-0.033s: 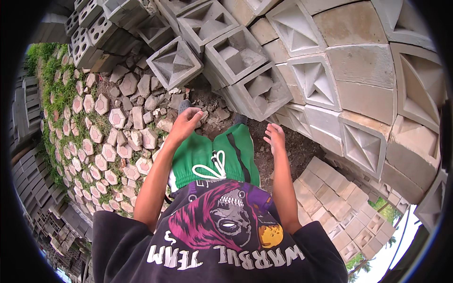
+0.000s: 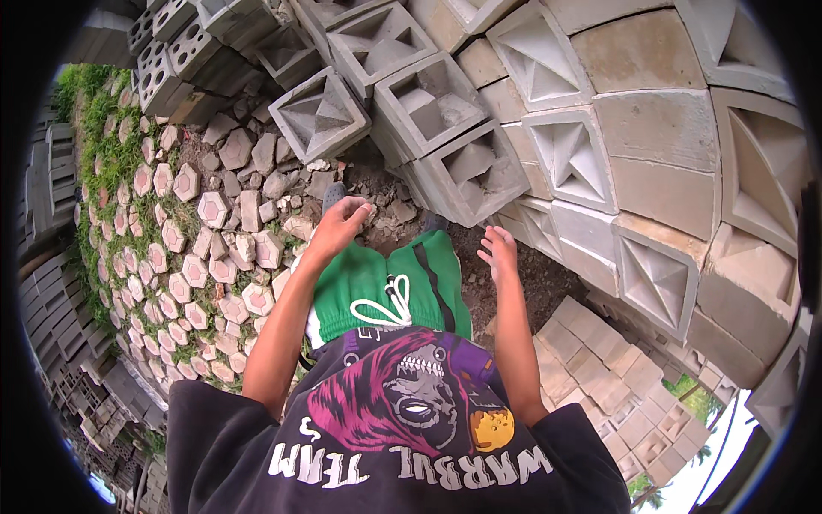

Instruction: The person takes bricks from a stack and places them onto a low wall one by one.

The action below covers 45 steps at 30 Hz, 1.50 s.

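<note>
In front of the stacked concrete blocks (image 2: 445,128), the person stands with both arms lowered over bare soil (image 2: 390,201). Nothing differs from the earlier frame, which was taken at the same instant: hands, blocks and paving lie in the same places.

The left hand (image 2: 341,224) hangs above the soil with fingers loosely curled and empty, touching nothing. The right hand (image 2: 499,251) is spread with fingers apart, also empty, just beside the lowest grey block (image 2: 469,171) but not in contact with it. That block, the nearest thing to both hands, rests tilted on the soil at the foot of the stack.

The blocks are square, cast from rough grey concrete, each with a deep stepped recess narrowing to a central opening. To the right, a paler stack (image 2: 651,171) shows pyramid-shaped recesses and plain flat faces, with chipped edges. Lower right, small tan slabs (image 2: 591,355) lie in rows.

On the left, the ground is laid with hexagonal paving stones (image 2: 210,210), pinkish and worn, with grass (image 2: 107,146) in the gaps; some stones lie loose and out of line.

No packages or signs are in view. The person wears green shorts (image 2: 368,278) with a white drawstring and a black shirt (image 2: 385,428) printed with a purple and red hooded figure above white lettering.
</note>
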{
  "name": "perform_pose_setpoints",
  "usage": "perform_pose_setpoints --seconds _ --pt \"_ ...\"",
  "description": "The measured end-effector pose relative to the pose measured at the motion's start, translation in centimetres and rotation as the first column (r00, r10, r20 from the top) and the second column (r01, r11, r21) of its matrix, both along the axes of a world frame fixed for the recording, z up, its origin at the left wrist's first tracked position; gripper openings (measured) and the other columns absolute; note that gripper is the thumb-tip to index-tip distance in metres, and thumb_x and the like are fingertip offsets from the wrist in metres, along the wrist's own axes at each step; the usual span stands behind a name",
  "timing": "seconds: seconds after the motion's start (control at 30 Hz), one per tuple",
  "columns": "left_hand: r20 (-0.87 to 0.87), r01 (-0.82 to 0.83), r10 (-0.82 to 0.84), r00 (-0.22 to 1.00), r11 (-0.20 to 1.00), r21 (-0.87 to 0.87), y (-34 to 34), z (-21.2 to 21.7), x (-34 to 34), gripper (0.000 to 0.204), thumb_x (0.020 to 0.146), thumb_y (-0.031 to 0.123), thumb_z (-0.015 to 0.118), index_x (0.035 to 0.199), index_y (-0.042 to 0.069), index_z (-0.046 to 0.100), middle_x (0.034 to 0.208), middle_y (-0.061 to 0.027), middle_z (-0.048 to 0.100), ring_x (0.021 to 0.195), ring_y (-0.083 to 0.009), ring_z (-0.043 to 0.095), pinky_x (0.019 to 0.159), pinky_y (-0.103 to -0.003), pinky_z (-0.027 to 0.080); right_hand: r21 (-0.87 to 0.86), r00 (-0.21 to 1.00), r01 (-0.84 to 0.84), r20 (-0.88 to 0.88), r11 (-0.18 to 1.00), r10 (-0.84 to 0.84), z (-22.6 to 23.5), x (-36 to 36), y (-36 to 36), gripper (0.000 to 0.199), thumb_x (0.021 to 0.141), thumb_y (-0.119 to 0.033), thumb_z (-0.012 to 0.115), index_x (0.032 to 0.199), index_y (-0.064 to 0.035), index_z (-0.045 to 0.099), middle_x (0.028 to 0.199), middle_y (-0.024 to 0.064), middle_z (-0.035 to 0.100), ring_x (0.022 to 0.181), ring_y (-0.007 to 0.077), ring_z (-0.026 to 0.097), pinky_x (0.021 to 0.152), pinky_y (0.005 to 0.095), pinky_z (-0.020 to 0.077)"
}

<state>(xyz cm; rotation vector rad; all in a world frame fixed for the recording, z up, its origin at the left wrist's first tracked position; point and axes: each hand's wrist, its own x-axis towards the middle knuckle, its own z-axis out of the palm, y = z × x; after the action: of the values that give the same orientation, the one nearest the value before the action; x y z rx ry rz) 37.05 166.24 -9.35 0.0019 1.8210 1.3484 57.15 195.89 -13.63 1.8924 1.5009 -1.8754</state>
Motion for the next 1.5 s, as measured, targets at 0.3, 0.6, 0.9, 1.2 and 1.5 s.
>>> perform_pose_setpoints --seconds 0.3,0.6,0.9,1.2,1.5 --pt "0.085 -0.122 0.143 0.986 0.968 -0.218 16.6 -2.8 7.5 0.068 0.078 0.042 0.066 0.124 -0.006 0.049 0.114 -0.0188 0.061 0.107 -0.0255 0.058 0.094 -0.036 0.043 -0.393 0.992 -0.105 -0.106 0.914 0.068 -6.5 -2.1 10.2 0.092 0.079 -0.031 0.074 0.143 -0.0010 0.015 0.148 0.0199 0.016 0.131 0.0452 0.027 0.095 0.0617 0.0397" --pt "-0.085 -0.210 0.195 0.977 0.821 -0.530 24.2 -9.1 10.5 0.080 0.073 0.036 0.063 0.134 -0.004 0.031 0.114 -0.0269 0.059 0.106 -0.0381 0.058 0.093 -0.042 0.046 -0.365 0.998 -0.060 -0.028 0.929 0.054 -9.2 -4.8 11.7 0.065 0.078 -0.022 0.073 0.132 -0.0037 0.041 0.141 0.0172 0.031 0.130 0.0402 0.030 0.100 0.0624 0.0342" --pt "-0.072 -0.104 0.077 0.994 0.832 -0.545 24.0 -11.0 11.6 0.088 0.064 0.038 0.074 0.131 -0.005 0.034 0.115 -0.0255 0.059 0.108 -0.0359 0.059 0.093 -0.040 0.047 -0.116 0.996 0.072 0.059 0.991 -0.066 -8.7 -6.1 9.1 0.087 0.065 0.005 0.070 0.131 -0.0052 0.014 0.137 0.0206 0.029 0.119 0.0414 0.043 0.095 0.0681 0.0366" --pt "-0.087 -0.049 0.003 0.996 0.847 -0.529 22.8 -11.8 13.3 0.076 0.067 0.038 0.072 0.123 -0.003 0.041 0.115 -0.0240 0.059 0.108 -0.0359 0.058 0.093 -0.041 0.046 -0.095 0.976 0.203 0.104 0.975 -0.193 -10.4 -3.6 7.5 0.081 0.063 0.009 0.062 0.129 -0.0113 0.020 0.134 0.0147 0.033 0.120 0.0399 0.041 0.097 0.0720 0.0289" --pt "0.114 -0.582 0.626 0.772 0.767 -0.270 20.1 -11.1 11.7 0.078 0.075 0.042 0.063 0.133 -0.003 0.039 0.130 -0.0203 0.051 0.120 -0.0323 0.049 0.100 -0.038 0.038 -0.174 0.999 0.035 -0.004 0.984 -0.036 -6.7 -1.7 7.1 0.080 0.070 0.000 0.066 0.134 -0.0176 0.021 0.140 0.0119 0.030 0.128 0.0376 0.032 0.099 0.0689 0.0279"
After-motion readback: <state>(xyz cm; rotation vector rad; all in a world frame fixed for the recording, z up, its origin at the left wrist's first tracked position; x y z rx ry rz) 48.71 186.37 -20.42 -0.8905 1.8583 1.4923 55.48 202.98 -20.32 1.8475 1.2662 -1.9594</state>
